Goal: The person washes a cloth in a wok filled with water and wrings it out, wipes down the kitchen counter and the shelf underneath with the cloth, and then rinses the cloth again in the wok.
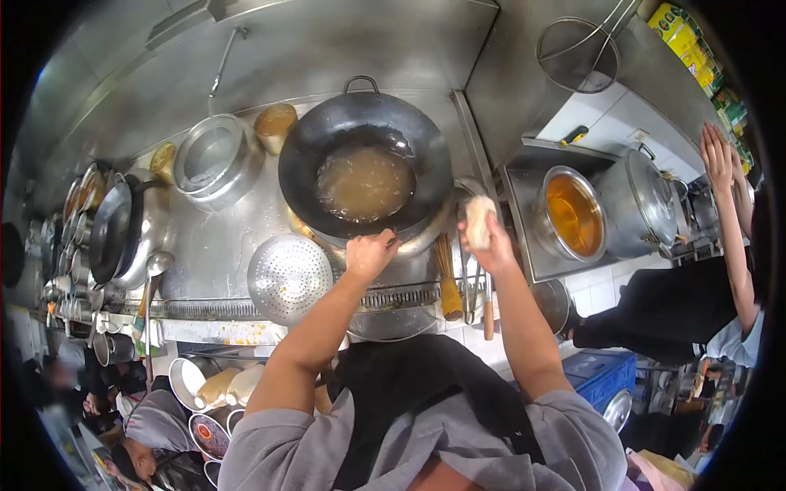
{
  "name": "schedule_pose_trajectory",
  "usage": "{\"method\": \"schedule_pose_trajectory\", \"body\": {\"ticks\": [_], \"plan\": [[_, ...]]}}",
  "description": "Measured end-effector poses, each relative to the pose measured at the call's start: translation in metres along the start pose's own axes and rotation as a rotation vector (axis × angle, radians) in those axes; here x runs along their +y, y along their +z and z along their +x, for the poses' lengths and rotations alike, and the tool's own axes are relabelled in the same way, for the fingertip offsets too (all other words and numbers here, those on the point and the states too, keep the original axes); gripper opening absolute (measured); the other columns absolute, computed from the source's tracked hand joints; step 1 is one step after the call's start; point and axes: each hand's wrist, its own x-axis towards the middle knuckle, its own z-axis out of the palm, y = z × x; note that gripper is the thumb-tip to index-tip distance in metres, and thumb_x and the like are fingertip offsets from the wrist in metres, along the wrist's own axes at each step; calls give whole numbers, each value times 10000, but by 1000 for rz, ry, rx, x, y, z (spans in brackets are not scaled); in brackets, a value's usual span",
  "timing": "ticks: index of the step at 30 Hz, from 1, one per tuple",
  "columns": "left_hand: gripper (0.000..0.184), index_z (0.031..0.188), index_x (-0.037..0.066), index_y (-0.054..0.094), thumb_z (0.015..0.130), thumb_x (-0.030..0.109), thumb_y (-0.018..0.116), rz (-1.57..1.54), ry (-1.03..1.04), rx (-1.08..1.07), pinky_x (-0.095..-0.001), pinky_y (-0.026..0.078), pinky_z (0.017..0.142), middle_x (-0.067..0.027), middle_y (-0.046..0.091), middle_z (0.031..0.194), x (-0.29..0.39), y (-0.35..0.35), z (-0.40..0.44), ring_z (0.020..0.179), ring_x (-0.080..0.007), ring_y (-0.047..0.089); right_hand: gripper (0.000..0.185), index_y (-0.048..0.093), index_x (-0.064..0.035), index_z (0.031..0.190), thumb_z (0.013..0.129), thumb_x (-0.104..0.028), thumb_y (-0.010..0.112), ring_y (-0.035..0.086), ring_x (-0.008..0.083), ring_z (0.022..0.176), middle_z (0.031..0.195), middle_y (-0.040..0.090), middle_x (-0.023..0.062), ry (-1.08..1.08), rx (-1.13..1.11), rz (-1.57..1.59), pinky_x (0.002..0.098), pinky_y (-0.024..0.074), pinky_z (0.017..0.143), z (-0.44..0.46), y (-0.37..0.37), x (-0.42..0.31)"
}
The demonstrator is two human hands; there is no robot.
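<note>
A large black wok (307,155) sits on the stove with cloudy brown liquid (366,184) in its bottom. My left hand (370,255) is closed on the wok's near edge; the fingers cover whatever handle is there. To the right of the wok, my right hand (496,248) grips a pale, cloth-like wad (478,222), its exact kind unclear. Just below that hand lie a bamboo brush (449,286) and a wooden-handled tool (489,319). Left of my left forearm rests a round perforated strainer (289,278).
A metal pot (211,159) stands left of the wok. On the right are a basin of orange oil (575,214) and a lidded pot (643,196). A mesh strainer (578,56) hangs above. Another person's hands (719,155) show at far right; more people are at lower left.
</note>
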Motion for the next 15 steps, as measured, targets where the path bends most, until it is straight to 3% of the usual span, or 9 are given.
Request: {"method": "schedule_pose_trajectory", "body": {"ticks": [3, 6, 10, 14, 15], "plan": [[187, 776, 154, 723, 765, 325, 796, -138, 43, 99, -363, 531, 530, -56, 683, 629, -6, -27, 17, 563, -252, 672, 478, 517, -94, 1282, 1016, -486, 455, 617, 207, 775, 1025, 677, 120, -38, 108, -119, 321, 480, 654, -38, -16, -8], [198, 801, 141, 728, 788, 333, 776, -161, 96, 163, -401, 548, 570, -84, 688, 655, -3, -78, 54, 608, -281, 685, 481, 526, -88, 1261, 1007, -493, 475, 603, 212, 756, 999, 674, 121, -66, 219, -90, 324, 466, 632, -62, -39, -9], [273, 874, 136, 759, 809, 402, 766, -162, -49, 37, -419, 571, 678, -131, 706, 722, -9, -144, 121, 701, -331, 704, 505, 526, -90, 1258, 987, -516, 506, 589, 215, 751, 1014, 667, 123, -140, 172, -16, 331, 466, 647, -73, -35, -12], [370, 954, 100, 764, 789, 431, 775, -178, 36, 46, -435, 561, 738, -197, 708, 784, -28, -187, 192, 771, -372, 700, 485, 520, -93, 1271, 987, -486, 522, 613, 194, 748, 1017, 660, 111, -177, 184, -140, 309, 486, 615, -65, -2, -18], [390, 964, 91, 766, 779, 434, 783, -193, 6, 27, -426, 557, 750, -207, 709, 806, -30, -197, 208, 773, -374, 701, 452, 524, -74, 1272, 985, -421, 562, 630, 179, 758, 993, 661, 101, -197, 134, -158, 301, 497, 599, -64, 18, -27]]}}
